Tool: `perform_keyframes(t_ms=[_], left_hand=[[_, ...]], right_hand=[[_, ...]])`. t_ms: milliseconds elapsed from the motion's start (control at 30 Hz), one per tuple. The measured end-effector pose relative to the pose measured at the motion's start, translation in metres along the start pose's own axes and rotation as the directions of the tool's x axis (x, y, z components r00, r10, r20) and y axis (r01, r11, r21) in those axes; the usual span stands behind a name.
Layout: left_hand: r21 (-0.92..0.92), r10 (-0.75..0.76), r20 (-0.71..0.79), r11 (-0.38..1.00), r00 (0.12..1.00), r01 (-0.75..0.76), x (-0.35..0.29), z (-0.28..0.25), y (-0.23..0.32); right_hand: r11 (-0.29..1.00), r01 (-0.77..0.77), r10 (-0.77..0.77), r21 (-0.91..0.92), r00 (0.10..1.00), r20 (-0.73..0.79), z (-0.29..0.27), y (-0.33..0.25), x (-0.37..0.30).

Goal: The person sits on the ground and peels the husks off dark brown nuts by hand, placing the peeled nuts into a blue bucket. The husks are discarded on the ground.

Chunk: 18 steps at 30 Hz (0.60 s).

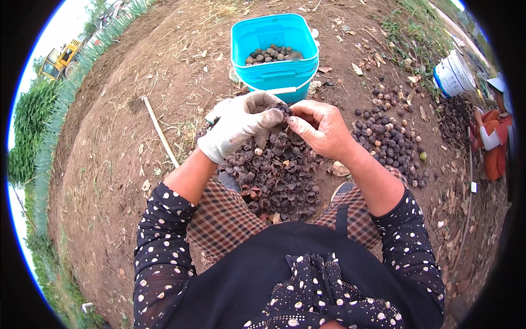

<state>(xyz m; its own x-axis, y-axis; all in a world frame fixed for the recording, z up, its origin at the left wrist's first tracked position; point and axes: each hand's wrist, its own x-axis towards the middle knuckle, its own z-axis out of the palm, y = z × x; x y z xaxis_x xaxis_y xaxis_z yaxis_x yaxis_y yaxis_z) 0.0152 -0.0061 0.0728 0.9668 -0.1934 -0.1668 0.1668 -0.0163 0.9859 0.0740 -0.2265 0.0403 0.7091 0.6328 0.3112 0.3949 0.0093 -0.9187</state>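
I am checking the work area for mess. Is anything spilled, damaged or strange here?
Nothing looks spilled or damaged. One oddity: only the left hand wears a glove; the right hand is bare. Both hold a dark nut above the heap of empty husks, near the blue bucket.

No packages, signs or screens show here. The only label is a blue band wrapped round the white plastic bucket lying tilted on the dirt, far right.

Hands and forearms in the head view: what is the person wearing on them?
The left hand wears a soiled whitish work glove; the right hand is bare. Both arms have dark sleeves dotted with pale spots, pushed up past the forearms.
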Motion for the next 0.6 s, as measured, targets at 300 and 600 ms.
perform_keyframes(t_ms=[300, 600], left_hand=[[-0.010, 0.005, -0.046, 1.000, 0.999, -0.005, -0.006, 0.006, -0.002], [0.138, 0.044, -0.029, 0.990, 0.999, -0.039, -0.002, 0.000, 0.000]], right_hand=[[0.964, 0.235, -0.238, -0.127, 0.971, -0.008, -0.002, 0.011, -0.002], [0.980, 0.146, -0.146, -0.137, 0.989, 0.007, -0.006, -0.006, 0.000]])
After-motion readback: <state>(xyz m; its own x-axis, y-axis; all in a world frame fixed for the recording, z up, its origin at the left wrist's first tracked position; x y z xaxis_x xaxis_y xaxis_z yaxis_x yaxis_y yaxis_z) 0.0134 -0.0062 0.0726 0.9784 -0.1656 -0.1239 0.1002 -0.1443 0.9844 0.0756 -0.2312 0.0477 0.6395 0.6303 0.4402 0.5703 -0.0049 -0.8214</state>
